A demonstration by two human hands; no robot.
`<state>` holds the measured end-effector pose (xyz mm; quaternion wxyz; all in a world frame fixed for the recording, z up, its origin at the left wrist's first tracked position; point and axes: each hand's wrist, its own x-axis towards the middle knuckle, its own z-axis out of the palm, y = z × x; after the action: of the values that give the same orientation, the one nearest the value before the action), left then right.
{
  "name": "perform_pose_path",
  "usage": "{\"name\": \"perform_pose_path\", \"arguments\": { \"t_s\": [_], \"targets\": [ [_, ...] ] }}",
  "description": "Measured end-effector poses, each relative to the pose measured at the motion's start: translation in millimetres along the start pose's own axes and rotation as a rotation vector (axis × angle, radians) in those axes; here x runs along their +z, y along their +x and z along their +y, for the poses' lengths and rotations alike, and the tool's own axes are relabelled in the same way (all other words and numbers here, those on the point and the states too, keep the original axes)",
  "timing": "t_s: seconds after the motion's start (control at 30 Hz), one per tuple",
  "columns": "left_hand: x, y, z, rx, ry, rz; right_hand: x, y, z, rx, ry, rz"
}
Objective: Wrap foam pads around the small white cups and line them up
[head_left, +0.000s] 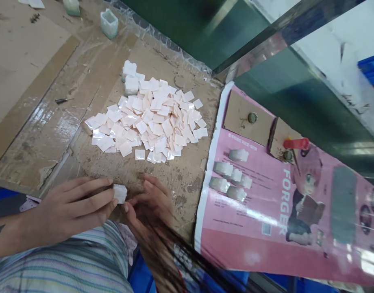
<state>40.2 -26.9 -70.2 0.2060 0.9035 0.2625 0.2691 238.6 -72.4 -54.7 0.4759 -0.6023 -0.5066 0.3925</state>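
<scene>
Presently grasping a block in the fingertips of the left hand, lower left of the frame. Sits against those tips, to their right, with long axis unclear. Nearer to the left hand, then, and only just beside the loosely curled right hand, too blurred to tell touching from holding.

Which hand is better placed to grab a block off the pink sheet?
Probably the right hand: it's nearer the blocks on the pink sheet; the left hand holds a white block.
</scene>
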Motion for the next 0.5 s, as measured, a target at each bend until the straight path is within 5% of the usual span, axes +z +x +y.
{"name": "perform_pose_path", "arguments": {
  "t_s": [0.17, 0.5],
  "targets": [
    [-6.7, 1, -4, -0.004, 0.028, -0.021, -7, 2, 4, -0.231, -0.164, -0.105],
    [-3.1, -12, -4, 0.011, 0.114, -0.075, -23, -11, 7, -0.120, -0.228, -0.322]
  ]
}}
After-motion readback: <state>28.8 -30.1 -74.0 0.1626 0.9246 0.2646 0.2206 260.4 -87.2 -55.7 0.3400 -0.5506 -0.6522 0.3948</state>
